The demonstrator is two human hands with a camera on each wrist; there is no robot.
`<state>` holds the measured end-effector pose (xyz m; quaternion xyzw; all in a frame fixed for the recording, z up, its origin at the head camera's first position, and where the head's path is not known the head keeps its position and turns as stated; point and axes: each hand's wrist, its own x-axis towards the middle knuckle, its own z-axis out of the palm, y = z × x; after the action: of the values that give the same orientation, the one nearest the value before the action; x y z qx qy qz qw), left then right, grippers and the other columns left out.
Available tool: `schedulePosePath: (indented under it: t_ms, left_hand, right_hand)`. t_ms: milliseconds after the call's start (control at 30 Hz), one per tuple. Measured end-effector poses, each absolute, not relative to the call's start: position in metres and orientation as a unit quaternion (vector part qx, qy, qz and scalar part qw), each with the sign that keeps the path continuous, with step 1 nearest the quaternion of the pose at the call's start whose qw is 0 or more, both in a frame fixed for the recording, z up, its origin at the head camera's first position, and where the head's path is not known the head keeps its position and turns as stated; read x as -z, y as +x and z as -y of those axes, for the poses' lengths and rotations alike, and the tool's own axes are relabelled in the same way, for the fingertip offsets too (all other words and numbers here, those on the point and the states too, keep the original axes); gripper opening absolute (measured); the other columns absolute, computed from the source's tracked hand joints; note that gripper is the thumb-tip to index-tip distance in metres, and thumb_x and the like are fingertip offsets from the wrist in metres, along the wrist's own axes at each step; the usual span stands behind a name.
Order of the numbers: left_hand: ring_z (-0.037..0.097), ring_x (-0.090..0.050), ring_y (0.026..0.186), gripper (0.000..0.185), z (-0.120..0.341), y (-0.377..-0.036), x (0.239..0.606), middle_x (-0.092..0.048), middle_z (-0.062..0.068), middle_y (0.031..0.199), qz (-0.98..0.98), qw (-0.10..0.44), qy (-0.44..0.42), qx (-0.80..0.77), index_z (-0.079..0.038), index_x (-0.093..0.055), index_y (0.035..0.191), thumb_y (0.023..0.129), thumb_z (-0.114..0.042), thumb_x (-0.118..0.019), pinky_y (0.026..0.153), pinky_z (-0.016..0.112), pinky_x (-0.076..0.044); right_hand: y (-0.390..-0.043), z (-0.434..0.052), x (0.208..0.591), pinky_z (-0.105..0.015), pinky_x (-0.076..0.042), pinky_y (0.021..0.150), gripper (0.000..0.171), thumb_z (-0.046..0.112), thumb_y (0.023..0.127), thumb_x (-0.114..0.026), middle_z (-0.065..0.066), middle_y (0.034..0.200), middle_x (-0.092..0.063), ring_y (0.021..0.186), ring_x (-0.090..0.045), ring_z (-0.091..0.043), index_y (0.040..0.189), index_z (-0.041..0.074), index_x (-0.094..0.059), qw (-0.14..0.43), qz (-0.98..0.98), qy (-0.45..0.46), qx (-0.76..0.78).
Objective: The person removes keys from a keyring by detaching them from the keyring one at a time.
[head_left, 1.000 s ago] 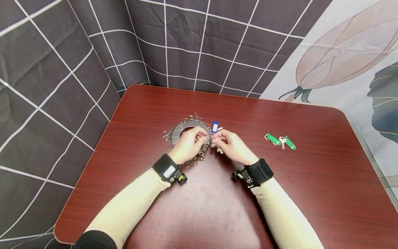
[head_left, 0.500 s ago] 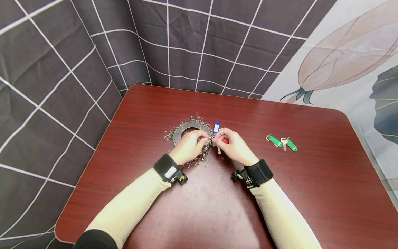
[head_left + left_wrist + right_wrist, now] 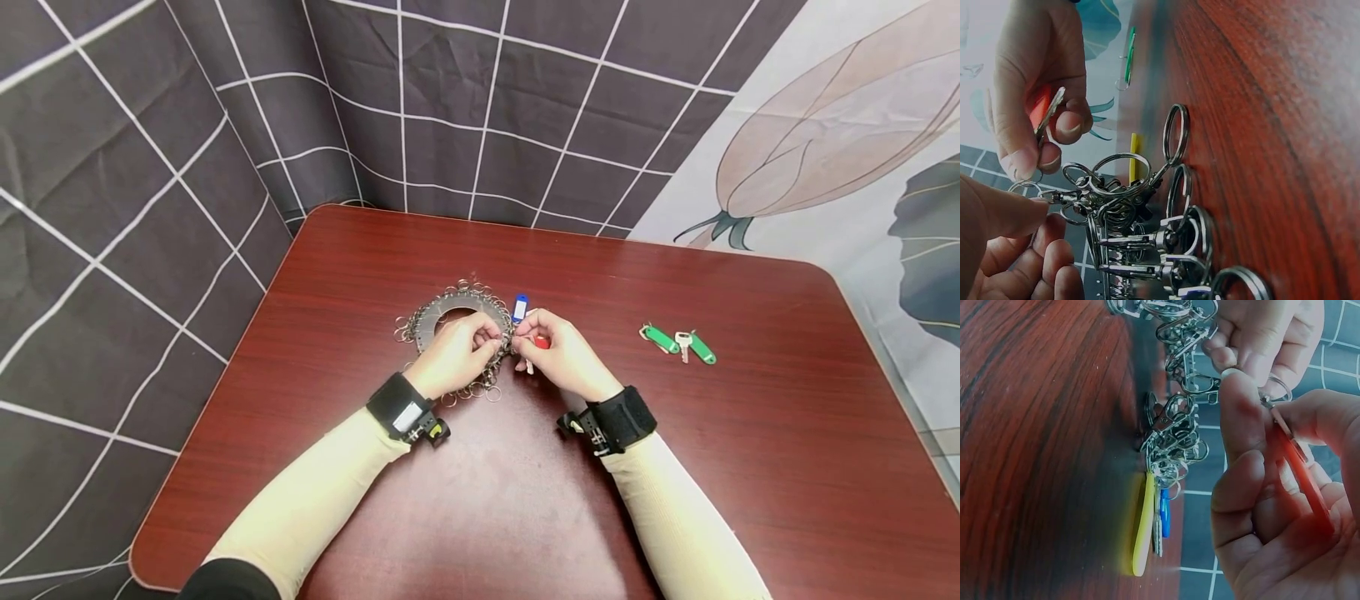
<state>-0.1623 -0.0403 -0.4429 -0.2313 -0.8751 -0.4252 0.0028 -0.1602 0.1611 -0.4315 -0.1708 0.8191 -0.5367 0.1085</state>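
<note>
**Red-tagged key held at a split ring, not yet seen threaded**

Red key tag (image 3: 542, 342) and its key (image 3: 1049, 112) are pinched in the curled fingers of the right hand (image 3: 564, 357), just above the table (image 3: 675, 467). A small split ring (image 3: 1024, 186) is pinched by the left hand (image 3: 453, 357) at the edge of the ring disc (image 3: 438, 315), which is hung with many clips. The two are held touching; whether the ring has passed through the key cannot be told. A blue tag (image 3: 519, 307) and a yellow tag (image 3: 1142, 525) already hang on the disc. Two green-tagged keys (image 3: 677, 340) lie well apart, to the right, judged still unattached.
</note>
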Motion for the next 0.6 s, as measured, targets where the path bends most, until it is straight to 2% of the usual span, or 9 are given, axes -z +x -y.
schedulePosePath:
  t_ms: [133, 267, 367, 500, 600]
  left_hand:
    - [0.007, -0.058, 0.073, 0.005, 0.0400, -0.1638, 0.4445, -0.061, -0.005, 0.079, 0.873, 0.010, -0.223, 0.434, -0.011, -0.063, 0.093, 0.089, -0.009, -0.064, 0.067, 0.021, -0.049]
    - [0.010, -0.059, 0.074, 0.006, 0.0396, -0.1635, 0.4444, -0.061, -0.003, 0.080, 0.865, 0.014, -0.218, 0.451, -0.011, -0.061, 0.093, 0.089, -0.007, -0.063, 0.068, 0.023, -0.050]
    - [0.011, -0.059, 0.075, 0.007, 0.0393, -0.1632, 0.4445, -0.062, -0.002, 0.081, 0.861, 0.016, -0.217, 0.460, -0.010, -0.060, 0.094, 0.089, -0.005, -0.063, 0.069, 0.024, -0.050]
    - [0.011, -0.059, 0.076, 0.008, 0.0391, -0.1633, 0.4455, -0.062, -0.001, 0.083, 0.860, 0.021, -0.216, 0.463, -0.009, -0.060, 0.096, 0.089, -0.004, -0.063, 0.070, 0.022, -0.050]
    - [0.011, -0.059, 0.076, 0.009, 0.0392, -0.1633, 0.4461, -0.062, -0.001, 0.084, 0.858, 0.027, -0.218, 0.465, -0.008, -0.060, 0.097, 0.089, -0.004, -0.062, 0.071, 0.021, -0.050]
  right_hand:
    - [-0.1596, -0.1609, 0.4323, -0.043, -0.052, 0.053, 0.010, 0.005, 0.092, -0.062, -0.012, 0.070, -0.062, 0.060, -0.062, -0.038, 0.101, 0.005, -0.056, 0.104, -0.824, -0.168, 0.532]
    - [-0.1590, -0.1608, 0.4325, -0.035, -0.050, 0.048, 0.010, 0.005, 0.092, -0.062, -0.014, 0.070, -0.060, 0.055, -0.058, -0.039, 0.100, 0.007, -0.056, 0.087, -0.833, -0.173, 0.518]
    - [-0.1595, -0.1609, 0.4344, -0.028, -0.047, 0.048, 0.010, 0.006, 0.091, -0.063, -0.010, 0.069, -0.059, 0.055, -0.057, -0.036, 0.099, 0.009, -0.057, 0.077, -0.840, -0.178, 0.506]
    - [-0.1601, -0.1609, 0.4367, -0.026, -0.045, 0.050, 0.011, 0.011, 0.091, -0.066, -0.004, 0.066, -0.056, 0.056, -0.057, -0.031, 0.099, 0.011, -0.058, 0.074, -0.847, -0.176, 0.496]
    - [-0.1601, -0.1610, 0.4373, -0.026, -0.045, 0.050, 0.012, 0.014, 0.091, -0.068, -0.007, 0.067, -0.057, 0.055, -0.056, -0.026, 0.099, 0.011, -0.059, 0.073, -0.850, -0.173, 0.493]
